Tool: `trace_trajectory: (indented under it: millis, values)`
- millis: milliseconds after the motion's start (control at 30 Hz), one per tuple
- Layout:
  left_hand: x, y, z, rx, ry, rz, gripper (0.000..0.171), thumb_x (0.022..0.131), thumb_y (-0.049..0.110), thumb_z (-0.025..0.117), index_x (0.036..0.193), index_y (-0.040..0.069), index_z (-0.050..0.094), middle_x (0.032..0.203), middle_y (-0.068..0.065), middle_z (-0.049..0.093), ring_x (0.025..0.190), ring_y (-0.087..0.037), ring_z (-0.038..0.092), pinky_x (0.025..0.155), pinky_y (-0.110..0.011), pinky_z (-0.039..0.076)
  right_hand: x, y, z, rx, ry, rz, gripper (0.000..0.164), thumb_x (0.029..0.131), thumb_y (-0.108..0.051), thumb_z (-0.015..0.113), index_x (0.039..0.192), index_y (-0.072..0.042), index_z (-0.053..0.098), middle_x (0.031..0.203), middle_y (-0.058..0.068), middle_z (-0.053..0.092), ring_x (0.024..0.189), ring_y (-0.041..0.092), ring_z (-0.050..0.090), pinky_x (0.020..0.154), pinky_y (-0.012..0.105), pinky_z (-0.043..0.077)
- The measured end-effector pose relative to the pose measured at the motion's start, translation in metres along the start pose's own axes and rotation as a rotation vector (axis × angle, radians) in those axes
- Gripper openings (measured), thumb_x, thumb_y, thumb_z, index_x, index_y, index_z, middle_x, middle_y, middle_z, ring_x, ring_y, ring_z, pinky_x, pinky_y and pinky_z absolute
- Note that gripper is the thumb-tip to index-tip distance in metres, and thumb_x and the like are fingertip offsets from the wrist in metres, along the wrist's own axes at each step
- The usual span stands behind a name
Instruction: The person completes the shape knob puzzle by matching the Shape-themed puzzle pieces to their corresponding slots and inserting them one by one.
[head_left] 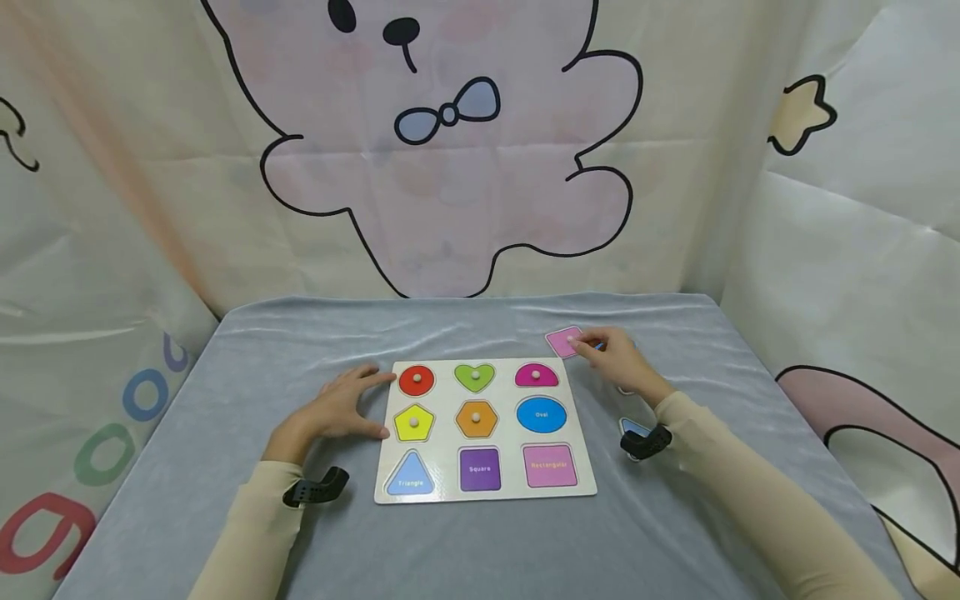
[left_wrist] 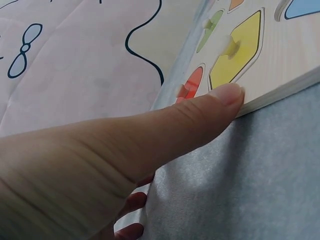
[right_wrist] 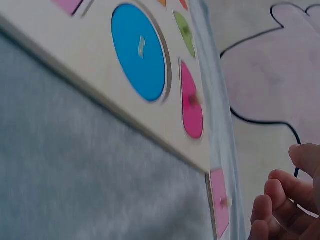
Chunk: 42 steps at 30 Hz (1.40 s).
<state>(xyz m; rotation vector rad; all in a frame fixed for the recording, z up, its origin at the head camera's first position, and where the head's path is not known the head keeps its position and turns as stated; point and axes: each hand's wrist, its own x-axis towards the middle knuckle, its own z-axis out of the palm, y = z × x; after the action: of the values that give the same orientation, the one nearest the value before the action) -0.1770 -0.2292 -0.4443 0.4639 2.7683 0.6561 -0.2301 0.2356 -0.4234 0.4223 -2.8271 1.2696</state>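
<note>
A white puzzle board [head_left: 442, 433] lies on the cloth. Its red circle [head_left: 417, 381], green heart [head_left: 475, 377], magenta half circle [head_left: 536, 375], yellow pentagon [head_left: 414, 422] and orange hexagon [head_left: 476, 418] carry knobs. The oval, triangle, square and rectangle places show printed words. My left hand [head_left: 343, 407] rests at the board's left edge, thumb on its surface beside the pentagon. My right hand [head_left: 618, 362], fingers loosely bent, overlaps a knobbed pink rectangle piece [head_left: 558, 340] at the far right corner; the right wrist view shows nothing between thumb and fingers. Something blue [head_left: 600, 345] peeks out there, mostly hidden.
A blue piece [head_left: 634, 427] lies under the right wrist, partly covered by the black wrist strap [head_left: 648, 443]. More piece edges show beside the right hand. Grey cloth [head_left: 480, 550] covers the table, and printed curtains [head_left: 450, 192] hang behind it and at both sides.
</note>
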Motion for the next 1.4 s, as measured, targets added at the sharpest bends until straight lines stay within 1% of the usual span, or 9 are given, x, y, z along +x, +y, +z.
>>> trace_trajectory:
  millis: [133, 300, 433, 533, 667, 767, 1000, 1200, 1400]
  values:
    - [0.001, -0.002, 0.001, 0.0, -0.002, 0.006, 0.094, 0.073, 0.045, 0.088, 0.153, 0.023, 0.045, 0.162, -0.021, 0.031, 0.148, -0.047, 0.027, 0.114, -0.075, 0.021, 0.0, 0.018, -0.014, -0.031, 0.023, 0.018, 0.027, 0.101, -0.016, 0.062, 0.112, 0.007, 0.071, 0.099, 0.027, 0.071, 0.066, 0.011, 0.06, 0.059, 0.02, 0.053]
    - [0.001, -0.002, 0.002, -0.005, -0.003, 0.006, 0.094, 0.072, 0.046, 0.088, 0.153, 0.023, 0.045, 0.162, -0.021, 0.031, 0.148, -0.048, 0.027, 0.114, -0.075, 0.021, 0.0, 0.036, -0.03, -0.033, 0.053, 0.026, 0.029, 0.101, -0.018, 0.062, 0.113, 0.007, 0.07, 0.103, 0.029, 0.07, 0.071, 0.017, 0.063, 0.057, 0.021, 0.052]
    - [0.001, -0.002, 0.002, -0.008, -0.003, 0.003, 0.094, 0.073, 0.045, 0.088, 0.153, 0.023, 0.045, 0.162, -0.021, 0.031, 0.148, -0.047, 0.027, 0.115, -0.075, 0.021, 0.001, 0.046, -0.038, -0.071, 0.097, 0.021, 0.03, 0.1, -0.018, 0.063, 0.115, 0.007, 0.07, 0.104, 0.026, 0.071, 0.079, 0.019, 0.064, 0.067, 0.017, 0.05]
    - [0.001, -0.002, 0.002, -0.011, -0.005, -0.003, 0.093, 0.073, 0.045, 0.088, 0.153, 0.023, 0.045, 0.163, -0.02, 0.031, 0.149, -0.046, 0.026, 0.116, -0.074, 0.021, 0.002, 0.052, -0.041, -0.095, 0.108, 0.046, 0.032, 0.099, -0.018, 0.065, 0.118, 0.007, 0.069, 0.102, 0.023, 0.069, 0.085, 0.021, 0.063, 0.072, 0.016, 0.048]
    - [0.0, -0.001, 0.001, -0.011, 0.005, 0.007, 0.093, 0.073, 0.045, 0.088, 0.152, 0.022, 0.045, 0.162, -0.02, 0.032, 0.148, -0.047, 0.027, 0.114, -0.075, 0.022, 0.003, 0.059, -0.042, -0.113, 0.105, 0.076, 0.034, 0.096, -0.014, 0.069, 0.121, 0.009, 0.067, 0.103, 0.025, 0.068, 0.088, 0.025, 0.062, 0.073, 0.016, 0.046]
    - [0.0, -0.001, 0.0, -0.014, 0.014, 0.018, 0.093, 0.072, 0.045, 0.088, 0.152, 0.022, 0.046, 0.161, -0.021, 0.033, 0.148, -0.047, 0.028, 0.114, -0.075, 0.023, 0.004, 0.064, -0.042, -0.126, 0.099, 0.086, 0.034, 0.094, -0.011, 0.072, 0.119, 0.01, 0.068, 0.101, 0.026, 0.068, 0.087, 0.024, 0.059, 0.072, 0.018, 0.045]
    - [-0.002, 0.001, 0.0, -0.02, 0.008, 0.013, 0.093, 0.073, 0.044, 0.088, 0.152, 0.022, 0.046, 0.162, -0.021, 0.032, 0.148, -0.046, 0.028, 0.115, -0.074, 0.022, 0.005, 0.073, -0.038, -0.125, 0.054, 0.169, 0.032, 0.096, -0.015, 0.07, 0.118, 0.007, 0.07, 0.095, 0.016, 0.066, 0.084, 0.017, 0.054, 0.07, 0.021, 0.043]
    - [-0.001, 0.0, 0.001, -0.016, 0.015, 0.017, 0.092, 0.073, 0.044, 0.088, 0.152, 0.022, 0.046, 0.162, -0.021, 0.032, 0.148, -0.047, 0.028, 0.115, -0.074, 0.022, 0.006, 0.074, -0.035, -0.113, 0.035, 0.171, 0.029, 0.096, -0.012, 0.068, 0.117, 0.009, 0.07, 0.095, 0.017, 0.066, 0.085, 0.016, 0.055, 0.073, 0.02, 0.044]
    - [0.0, 0.001, 0.001, -0.011, 0.01, 0.007, 0.094, 0.072, 0.045, 0.088, 0.152, 0.022, 0.046, 0.162, -0.021, 0.032, 0.148, -0.048, 0.027, 0.114, -0.074, 0.022, 0.01, 0.077, -0.033, -0.124, 0.051, 0.163, 0.024, 0.096, -0.01, 0.068, 0.11, 0.01, 0.072, 0.088, 0.015, 0.067, 0.081, 0.014, 0.055, 0.07, 0.02, 0.044]
